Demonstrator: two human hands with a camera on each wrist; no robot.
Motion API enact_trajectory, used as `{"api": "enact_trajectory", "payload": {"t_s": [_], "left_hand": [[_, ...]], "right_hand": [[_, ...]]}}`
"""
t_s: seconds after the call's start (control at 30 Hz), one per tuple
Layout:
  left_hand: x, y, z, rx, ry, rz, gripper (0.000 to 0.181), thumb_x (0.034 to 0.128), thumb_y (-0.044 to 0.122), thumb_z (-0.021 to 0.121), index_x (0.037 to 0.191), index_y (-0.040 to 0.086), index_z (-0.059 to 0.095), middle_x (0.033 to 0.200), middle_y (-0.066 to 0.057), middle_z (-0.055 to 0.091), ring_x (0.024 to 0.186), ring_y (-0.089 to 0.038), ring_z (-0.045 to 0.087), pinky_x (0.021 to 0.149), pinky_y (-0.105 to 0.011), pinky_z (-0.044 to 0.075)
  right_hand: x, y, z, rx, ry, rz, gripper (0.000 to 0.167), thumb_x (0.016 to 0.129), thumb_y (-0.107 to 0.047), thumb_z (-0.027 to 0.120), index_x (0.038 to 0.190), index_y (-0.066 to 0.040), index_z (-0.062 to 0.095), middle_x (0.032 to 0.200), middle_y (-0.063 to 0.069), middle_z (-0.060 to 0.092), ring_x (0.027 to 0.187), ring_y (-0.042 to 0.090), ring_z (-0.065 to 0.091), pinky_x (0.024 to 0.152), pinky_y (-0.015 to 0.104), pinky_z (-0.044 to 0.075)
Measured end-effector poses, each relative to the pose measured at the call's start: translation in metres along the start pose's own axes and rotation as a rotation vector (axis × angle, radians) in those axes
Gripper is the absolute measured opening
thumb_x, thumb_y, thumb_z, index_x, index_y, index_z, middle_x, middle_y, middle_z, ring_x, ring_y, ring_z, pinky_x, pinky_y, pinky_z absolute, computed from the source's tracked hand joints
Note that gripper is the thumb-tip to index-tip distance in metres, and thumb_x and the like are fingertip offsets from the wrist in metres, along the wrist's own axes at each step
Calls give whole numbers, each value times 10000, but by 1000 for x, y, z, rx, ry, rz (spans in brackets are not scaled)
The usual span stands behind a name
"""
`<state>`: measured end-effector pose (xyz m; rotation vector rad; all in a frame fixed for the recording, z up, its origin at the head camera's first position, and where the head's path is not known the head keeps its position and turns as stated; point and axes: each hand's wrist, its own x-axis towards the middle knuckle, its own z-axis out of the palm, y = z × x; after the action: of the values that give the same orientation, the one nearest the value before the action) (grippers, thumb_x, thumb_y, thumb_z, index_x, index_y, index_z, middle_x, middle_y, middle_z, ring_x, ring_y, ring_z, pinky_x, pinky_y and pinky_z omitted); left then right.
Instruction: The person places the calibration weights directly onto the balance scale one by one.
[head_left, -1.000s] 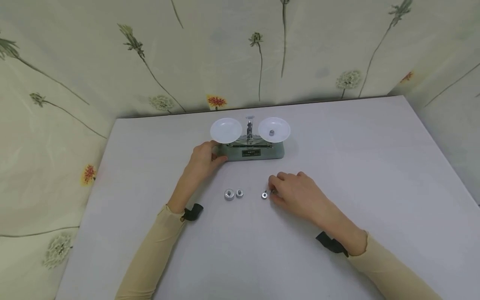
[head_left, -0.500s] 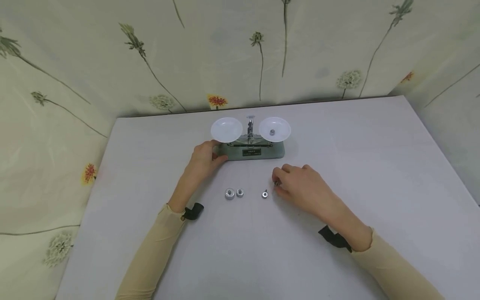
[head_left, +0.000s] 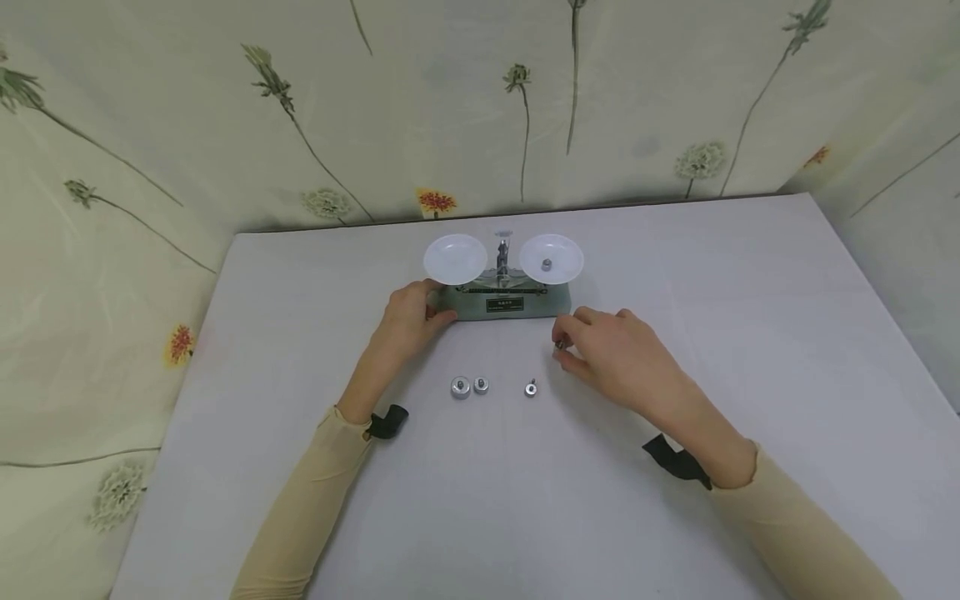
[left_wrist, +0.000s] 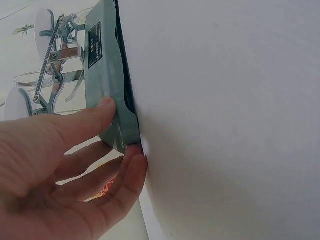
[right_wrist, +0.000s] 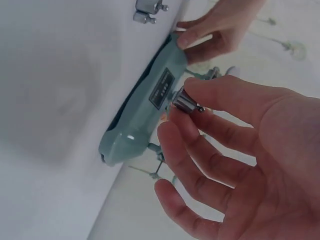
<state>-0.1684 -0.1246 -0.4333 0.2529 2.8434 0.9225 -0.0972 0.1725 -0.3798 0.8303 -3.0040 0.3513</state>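
A green balance scale (head_left: 543,304) with two white pans stands at the back of the table. My left hand (head_left: 408,321) grips the left end of its base; in the left wrist view the thumb lies on the front face and the fingers are around the end. A small metal weight (right_wrist: 183,101) is pinched between thumb and forefinger of my right hand (head_left: 618,354), held off the table in front of the scale's right end. Another weight (head_left: 547,265) sits in the right pan (head_left: 572,265). The left pan (head_left: 455,259) bears nothing visible.
Two larger weights (head_left: 461,387) stand side by side on the white table (head_left: 480,508), in front of the scale. A smaller weight (head_left: 531,389) stands alone to their right. Behind the table hangs a flower-patterned cloth (head_left: 420,108).
My right hand has lifted a weight from beside the lone small one and carried it forward and right, toward the scale. The left hand has stayed on the base.
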Motion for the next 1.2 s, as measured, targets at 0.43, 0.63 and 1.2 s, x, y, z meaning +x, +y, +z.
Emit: {"api": "enact_trajectory", "payload": {"t_s": [0.43, 0.63, 1.2], "left_hand": [[0, 2, -2, -7, -11, -21, 555, 1011, 209, 774, 1491, -4, 593, 1326, -210, 711, 1036, -312, 708, 922, -447, 591], [0, 2, -2, -6, -13, -25, 558, 1008, 209, 778, 1490, -5, 594, 1322, -212, 712, 1042, -317, 714, 931, -449, 593], [1, 0, 0, -8, -8, -18, 566, 1004, 210, 784, 1492, -4, 593, 1323, -211, 707, 1004, -299, 703, 892, -432, 590]], "right_hand": [[16, 8, -20, 2, 88, -42, 138, 954, -166, 825, 1044, -115, 734, 969, 39, 779, 707, 165, 645, 659, 356, 453], [23, 11, -29, 6, 92, -17, 132, 964, -154, 811, 1059, -100, 736, 1015, 62, 798, 630, 175, 598, 666, 388, 468], [32, 16, -43, 20, 75, 79, 158, 1003, -185, 758, 1133, -98, 740, 1105, 81, 792, 758, 251, 690, 671, 411, 536]]}}
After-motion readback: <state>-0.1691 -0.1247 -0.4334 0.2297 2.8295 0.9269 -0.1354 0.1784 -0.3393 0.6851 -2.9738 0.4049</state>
